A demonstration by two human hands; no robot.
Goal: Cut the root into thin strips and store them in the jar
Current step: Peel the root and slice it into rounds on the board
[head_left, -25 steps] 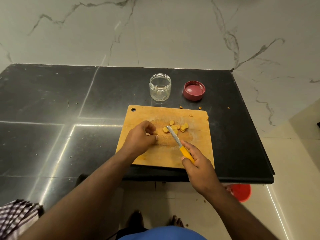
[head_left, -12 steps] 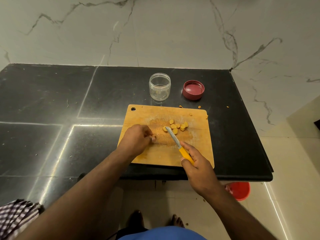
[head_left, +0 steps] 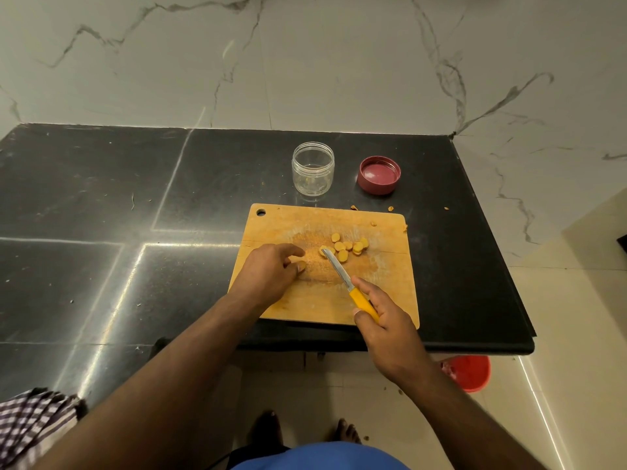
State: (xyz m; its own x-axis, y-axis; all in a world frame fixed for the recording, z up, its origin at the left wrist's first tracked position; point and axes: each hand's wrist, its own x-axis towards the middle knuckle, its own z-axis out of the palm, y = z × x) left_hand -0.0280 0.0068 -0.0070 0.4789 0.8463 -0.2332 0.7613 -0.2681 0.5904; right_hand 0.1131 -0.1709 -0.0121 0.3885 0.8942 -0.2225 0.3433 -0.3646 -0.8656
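Head view: right hand (head_left: 383,320) grips yellow-handled knife (head_left: 349,283), blade tip among root slices (head_left: 346,247) on cutting board (head_left: 386,266). Left hand (head_left: 271,273) rests on board, fingers curled, possibly pinching a root piece, hard to tell. Open jar (head_left: 312,167) and red lid (head_left: 378,174) stand on table (head_left: 101,198) behind board.

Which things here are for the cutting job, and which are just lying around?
For the job:
- knife, held in the right hand
- root slices on the cutting board
- left hand, on the board
- open jar
- red lid beside the jar

Just lying about:
- red bucket on the floor
- checked cloth
- stray scraps on the counter
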